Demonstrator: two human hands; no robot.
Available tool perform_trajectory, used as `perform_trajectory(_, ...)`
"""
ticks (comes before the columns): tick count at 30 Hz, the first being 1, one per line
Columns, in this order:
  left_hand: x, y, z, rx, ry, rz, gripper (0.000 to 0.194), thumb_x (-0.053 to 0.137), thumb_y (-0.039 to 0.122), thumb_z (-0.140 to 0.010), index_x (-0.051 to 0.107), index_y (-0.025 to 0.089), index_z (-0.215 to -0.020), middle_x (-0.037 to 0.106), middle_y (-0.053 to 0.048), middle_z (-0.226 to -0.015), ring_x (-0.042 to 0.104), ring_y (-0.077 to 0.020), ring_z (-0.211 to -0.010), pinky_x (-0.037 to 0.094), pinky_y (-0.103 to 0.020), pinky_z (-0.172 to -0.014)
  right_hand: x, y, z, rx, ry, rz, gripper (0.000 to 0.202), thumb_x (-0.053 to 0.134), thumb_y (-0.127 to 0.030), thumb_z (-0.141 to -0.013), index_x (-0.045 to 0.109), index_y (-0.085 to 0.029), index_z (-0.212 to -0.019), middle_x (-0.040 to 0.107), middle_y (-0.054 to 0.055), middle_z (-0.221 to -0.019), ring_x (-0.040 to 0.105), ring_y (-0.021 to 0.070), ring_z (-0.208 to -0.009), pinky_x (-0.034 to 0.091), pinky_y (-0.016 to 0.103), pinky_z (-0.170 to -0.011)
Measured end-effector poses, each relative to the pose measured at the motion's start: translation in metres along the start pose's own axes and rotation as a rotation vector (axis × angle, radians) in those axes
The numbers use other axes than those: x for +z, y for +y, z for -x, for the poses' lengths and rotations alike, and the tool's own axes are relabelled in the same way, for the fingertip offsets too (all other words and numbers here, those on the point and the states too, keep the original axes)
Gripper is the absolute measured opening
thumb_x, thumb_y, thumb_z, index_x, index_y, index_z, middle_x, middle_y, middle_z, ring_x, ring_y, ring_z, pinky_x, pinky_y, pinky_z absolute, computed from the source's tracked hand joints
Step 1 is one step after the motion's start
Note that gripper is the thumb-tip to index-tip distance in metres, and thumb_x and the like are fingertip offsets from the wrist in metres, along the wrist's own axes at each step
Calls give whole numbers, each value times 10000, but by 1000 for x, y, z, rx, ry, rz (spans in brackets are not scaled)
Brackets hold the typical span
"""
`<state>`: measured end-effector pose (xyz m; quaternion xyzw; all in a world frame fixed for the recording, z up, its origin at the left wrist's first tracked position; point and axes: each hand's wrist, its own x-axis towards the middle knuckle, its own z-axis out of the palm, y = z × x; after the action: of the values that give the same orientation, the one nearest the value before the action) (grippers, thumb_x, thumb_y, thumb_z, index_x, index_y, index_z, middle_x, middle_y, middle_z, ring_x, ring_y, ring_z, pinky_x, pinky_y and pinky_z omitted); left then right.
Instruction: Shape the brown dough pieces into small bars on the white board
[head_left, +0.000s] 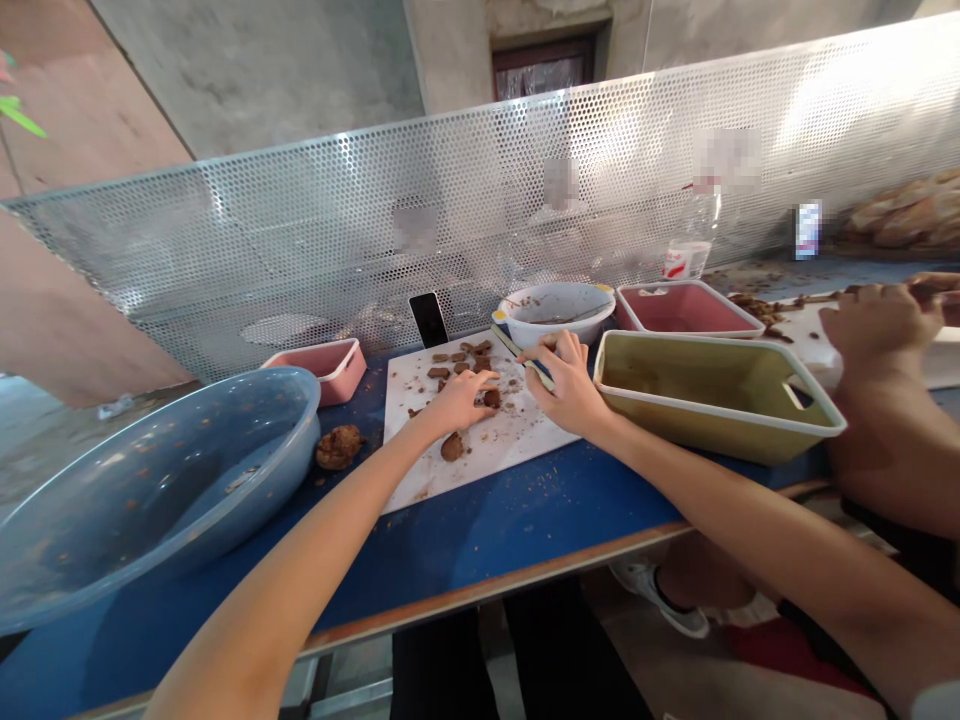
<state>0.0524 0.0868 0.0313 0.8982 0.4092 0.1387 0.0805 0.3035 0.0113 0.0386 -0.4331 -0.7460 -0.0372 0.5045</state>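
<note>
My left hand [459, 402] is over the white board [420, 480], its thumb and fingers curved about a small dark brown lump [492, 398]. My right hand [564, 382] is closed around the pale handle of a knife [541, 376], whose narrow blade points away to the upper left over the board's far edge. Several short brown cut pieces [439, 372] lie on the board beyond my left hand, with crumbs scattered about. Closer to me sits a rounded brown chunk [451, 447], which looks like a piece of root or tuber.
A large blue basin [300, 400] stands left, beside a brown lump [339, 447] and a small pink bin [346, 372]. Behind the board are a phone [428, 320] and a white bowl [559, 333]. An olive bin [712, 425], a pink bin [690, 308] and another person's hand [881, 320] are right.
</note>
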Motion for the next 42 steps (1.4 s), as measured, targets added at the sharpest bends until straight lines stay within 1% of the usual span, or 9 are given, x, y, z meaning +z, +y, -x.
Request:
perform_trajectory(5,0,1,2,49,0,-34,675,829,369,-952,619,247,-1582,697,-176,-1408,655,-404,-1362,501,-576,-1201,1,0,0,0,-2,-4,278,529,-300,-1065,760,-245,-1209,593,133,-1225,573,338,-1211,421,561,-1081)
perform_trajectory(9,-1,-4,3,19,40,-26,659,819,394,-971,613,273,-1586,689,-162,-1419,635,-398,-1376,478,-606,-1233,1,1,0,9,-4,-4,272,528,-308,-1072,758,-256,-1207,594,131,-1236,570,343,-1226,424,567,-1087)
perform_trajectory(14,-4,-12,14,-29,150,44,583,814,345,-980,644,297,-1535,675,-125,-1351,646,-362,-1362,490,-590,-1244,2,3,-1,0,-18,10,271,530,-299,-1077,766,-257,-1203,587,126,-1224,573,339,-1201,433,573,-1081)
perform_trajectory(19,2,-12,35,-52,346,40,337,621,212,-1068,716,246,-1389,672,-116,-1248,682,-315,-1272,522,-553,-1213,7,7,2,-3,-72,41,266,530,-301,-1079,764,-257,-1199,603,131,-1219,574,343,-1197,453,570,-1057)
perform_trajectory(22,8,-13,44,-30,448,22,328,546,117,-1051,729,224,-1302,718,-114,-1180,666,-310,-1264,540,-528,-1173,15,10,-2,6,-153,76,255,540,-305,-1076,772,-250,-1166,621,136,-1210,576,349,-1196,467,563,-1038)
perform_trajectory(29,16,-15,53,62,583,97,277,522,104,-1034,733,214,-1176,762,-102,-1097,673,-308,-1186,577,-502,-1076,39,11,-35,-97,-465,153,256,570,-304,-1089,808,-251,-1168,653,145,-1305,564,364,-1276,458,581,-1094)
perform_trajectory(31,18,-12,55,44,583,117,280,519,96,-1023,736,220,-1149,756,-99,-1094,678,-306,-1174,584,-493,-1063,47,14,-36,-105,-497,185,263,590,-346,-1099,821,-248,-1178,659,150,-1315,563,372,-1285,458,588,-1094)
perform_trajectory(35,20,-10,58,-20,581,165,305,506,96,-1011,749,222,-1146,745,-104,-1122,688,-301,-1189,593,-482,-1071,55,25,-23,-73,-482,231,296,660,-435,-1091,819,-259,-1268,667,150,-1350,568,387,-1314,455,606,-1101)
perform_trajectory(42,19,-9,57,-82,538,178,299,506,109,-1004,754,229,-1122,759,-99,-1107,673,-320,-1216,587,-521,-1103,43,32,-15,-122,-470,254,310,696,-485,-1078,845,-316,-1291,652,136,-1379,551,392,-1315,452,590,-1081)
